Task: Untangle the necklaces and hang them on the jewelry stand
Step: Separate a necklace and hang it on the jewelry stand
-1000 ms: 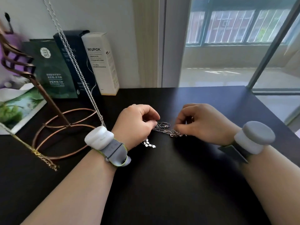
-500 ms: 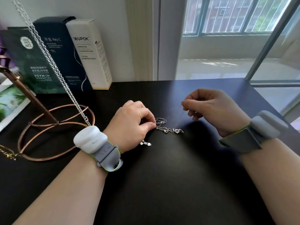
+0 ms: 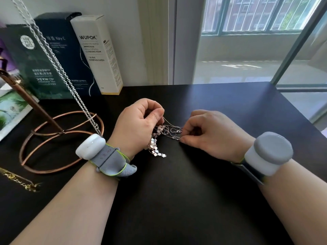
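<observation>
Tangled necklaces (image 3: pixel 164 135) over mid-table (image 3: pixel 177 200), between both hands. Left hand (image 3: pixel 138 124) curled, pinching the bunch from above; a strand of small square plates drops near-vertical, tail on the table pointing right. Right hand (image 3: pixel 210 131) pinches a fine chain end; thin strands run crosswise. Jewelry stand (image 3: pixel 58 133) at left.
</observation>
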Demonstrator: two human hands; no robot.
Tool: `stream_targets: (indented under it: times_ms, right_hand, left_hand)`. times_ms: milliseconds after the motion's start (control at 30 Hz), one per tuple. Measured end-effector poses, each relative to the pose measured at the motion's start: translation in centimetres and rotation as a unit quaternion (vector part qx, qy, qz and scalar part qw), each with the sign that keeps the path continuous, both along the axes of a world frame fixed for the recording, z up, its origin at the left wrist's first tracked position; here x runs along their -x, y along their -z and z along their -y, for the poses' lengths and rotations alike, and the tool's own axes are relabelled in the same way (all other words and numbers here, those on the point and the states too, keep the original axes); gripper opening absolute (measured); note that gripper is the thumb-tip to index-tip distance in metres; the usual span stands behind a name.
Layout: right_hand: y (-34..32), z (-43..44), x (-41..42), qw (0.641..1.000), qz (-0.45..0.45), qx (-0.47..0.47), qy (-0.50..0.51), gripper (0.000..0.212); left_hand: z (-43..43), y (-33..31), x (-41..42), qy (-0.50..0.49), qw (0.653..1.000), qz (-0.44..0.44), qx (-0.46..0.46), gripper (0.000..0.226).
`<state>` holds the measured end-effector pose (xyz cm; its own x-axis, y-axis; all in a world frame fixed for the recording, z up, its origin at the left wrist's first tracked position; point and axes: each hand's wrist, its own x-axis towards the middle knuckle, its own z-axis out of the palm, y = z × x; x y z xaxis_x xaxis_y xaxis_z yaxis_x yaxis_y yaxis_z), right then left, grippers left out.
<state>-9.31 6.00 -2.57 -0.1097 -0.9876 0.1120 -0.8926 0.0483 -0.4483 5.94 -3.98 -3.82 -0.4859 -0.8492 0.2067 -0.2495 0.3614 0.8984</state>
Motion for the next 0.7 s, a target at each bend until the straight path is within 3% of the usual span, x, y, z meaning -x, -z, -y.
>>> stream_targets:
  times_ms: [133,367,433,500,700]
  right_hand:
    - [-0.3,-0.3,0.7,0.993,0.105,0.03,0.039,0.01]
    - [-0.5,-0.3,0.6,0.946,0.305,0.055,0.096,0.01]
    - [-0.7,-0.3,0.4,0.9,0.418,0.064,0.107,0.01]
    - [-1.1,-0.3,0.4,0.83,0.541,0.062,0.125,0.009]
    - [-1.8,0.0,1.8,0.69,0.702,0.045,0.168,0.009]
  left_hand:
    - [0.2,0.1,0.1,-0.007,0.996,-0.059,-0.062,0.012]
    - [-0.1,-0.2,0.2,0.005,0.987,-0.111,-0.115,0.013]
    - [0.0,-0.2,0.2,0.002,0.987,-0.114,-0.111,0.013]
    - [0.0,-0.3,0.1,-0.002,0.986,-0.121,-0.111,0.014]
    - [0.0,-0.3,0.2,-0.002,0.982,-0.14,-0.125,0.014]
